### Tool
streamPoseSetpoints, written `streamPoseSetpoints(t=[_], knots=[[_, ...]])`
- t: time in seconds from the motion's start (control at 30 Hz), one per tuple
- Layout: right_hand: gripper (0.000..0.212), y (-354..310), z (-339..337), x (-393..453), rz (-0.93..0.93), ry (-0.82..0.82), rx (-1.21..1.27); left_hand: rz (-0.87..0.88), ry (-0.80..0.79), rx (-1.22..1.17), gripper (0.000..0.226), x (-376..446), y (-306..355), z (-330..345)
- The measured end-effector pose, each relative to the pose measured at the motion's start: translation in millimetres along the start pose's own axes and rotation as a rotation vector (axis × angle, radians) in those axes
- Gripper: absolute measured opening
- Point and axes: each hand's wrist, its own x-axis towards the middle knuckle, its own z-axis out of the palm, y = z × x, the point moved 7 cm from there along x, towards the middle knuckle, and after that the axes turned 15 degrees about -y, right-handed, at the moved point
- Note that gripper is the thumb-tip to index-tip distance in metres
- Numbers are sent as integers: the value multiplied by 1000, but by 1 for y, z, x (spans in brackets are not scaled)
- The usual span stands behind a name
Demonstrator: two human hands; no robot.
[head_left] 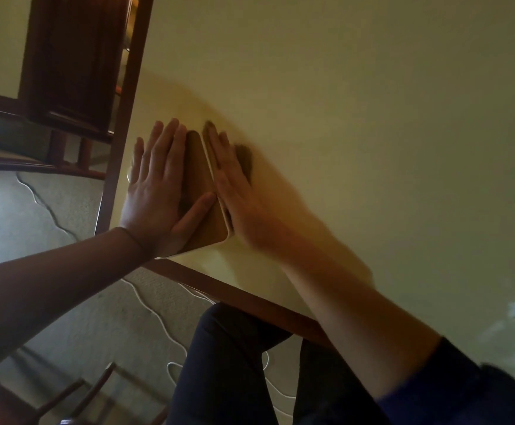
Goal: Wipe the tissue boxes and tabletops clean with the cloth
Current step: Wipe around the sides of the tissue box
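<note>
At the tabletop corner, our left hand presses flat atop the tissue box; our blurred right hand, apparently open, flanks its long side.

Head view looks steeply down, close above the table corner.
</note>
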Motion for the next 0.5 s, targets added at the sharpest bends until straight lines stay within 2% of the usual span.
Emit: streamPoseSetpoints(t=[0.2, 0.4, 0.5], knots=[[56, 6, 34, -75, 52, -25, 142, -4, -5, 8, 99, 1, 0, 0], [54, 3, -2, -2, 9, 0, 73, -6, -62, -7, 99, 2, -5, 0], [58, 6, -13, 27, 4, -11, 86, -39, -65, -99, 96, 0, -7, -4]])
